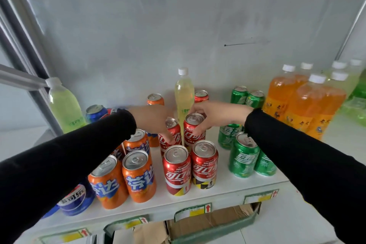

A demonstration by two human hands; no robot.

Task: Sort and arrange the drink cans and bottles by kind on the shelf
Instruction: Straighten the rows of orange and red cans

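On the white shelf (198, 196) a tall slim bottle (184, 97) of pale yellow drink with a white cap stands upright near the middle, its label showing green characters too small to read. Just in front of that bottle, the left hand (156, 123) curls its fingers round a red Coca-Cola can (172, 134) on the bottle's left side, and the right hand (210, 117) grips a second red Coca-Cola can (193, 128) on its right side, fingertips over the rim and thumb on the can's wall. Nearer the shelf's front edge than the bottle, two more red cans (190, 168) stand side by side, printed "FIFA WORLD CUP" above white Chinese Coca-Cola script. Left of the bottle, orange Fanta cans (122, 178) with blue-and-white characters stand grouped, and further left are blue Pepsi cans (76, 200), partly hidden by the black sleeve. Right of the bottle, green Sprite cans (244, 156) with white characters stand in a cluster, two more behind them. One orange can (155, 99) and one red can (201, 96) stand behind the bottle by the wall. Far right of it, large orange-drink bottles (301, 105) with white caps carry dark characters, with pale green bottles (344, 79) behind. Far left stands a short pale green bottle (63, 107). Below the shelf edge, labels bear red arrows (208, 208) above cardboard boxes (212, 222).
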